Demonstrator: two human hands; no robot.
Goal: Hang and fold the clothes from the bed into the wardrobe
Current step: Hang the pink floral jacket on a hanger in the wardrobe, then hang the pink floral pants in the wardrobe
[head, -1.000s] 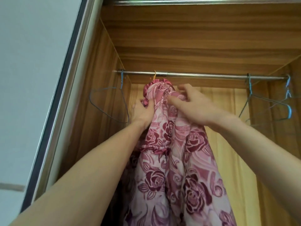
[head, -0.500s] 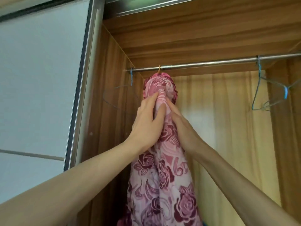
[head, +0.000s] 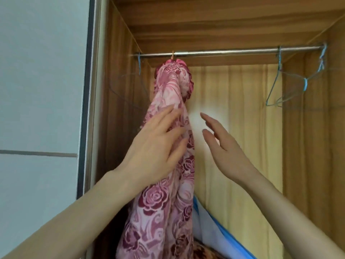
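With its fingers spread flat on the rose-print garment, the left hand seems to steady it, gripping nothing. Just beside the cloth, the right hand hovers loose and empty. That garment hangs by its hanger hook from the wardrobe rail, between bare wire hangers.

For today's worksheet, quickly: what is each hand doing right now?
Left hand: open, straight fingers resting against the pink rose-print garment.
Right hand: open, holding nothing, apart from the garment.
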